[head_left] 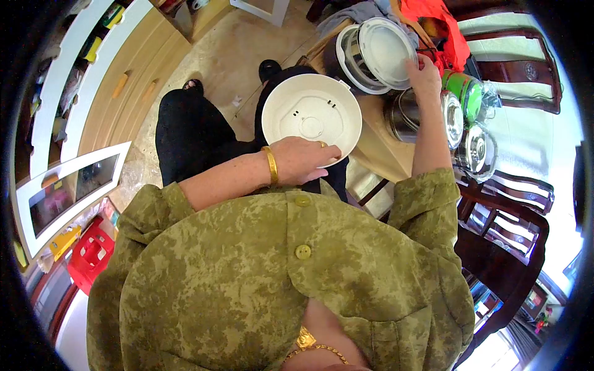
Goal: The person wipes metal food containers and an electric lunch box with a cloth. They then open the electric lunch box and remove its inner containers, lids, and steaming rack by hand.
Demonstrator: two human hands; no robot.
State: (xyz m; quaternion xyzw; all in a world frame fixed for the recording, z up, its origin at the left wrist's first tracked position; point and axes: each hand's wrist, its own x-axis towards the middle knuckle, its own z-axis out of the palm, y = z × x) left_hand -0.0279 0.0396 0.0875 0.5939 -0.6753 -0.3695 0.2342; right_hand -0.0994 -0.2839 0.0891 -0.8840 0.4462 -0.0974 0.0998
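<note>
My left hand is closed on the near rim of a round white plastic basin, tilted above my lap. Small dark slots and a raised ring mark its inside. On the table at the right, my right hand pinches the right edge of a round, pale lid-like piece with a translucent middle. That piece leans over a stack of round metal and white vessels. A steel pot stands just below my right hand, partly hidden by the forearm.
Shiny metal lids and a green container sit right of my forearm on the wooden table. A bright orange-red bag lies behind. Dark wooden chairs stand at the right; a red plastic basket and wooden cabinet at left.
</note>
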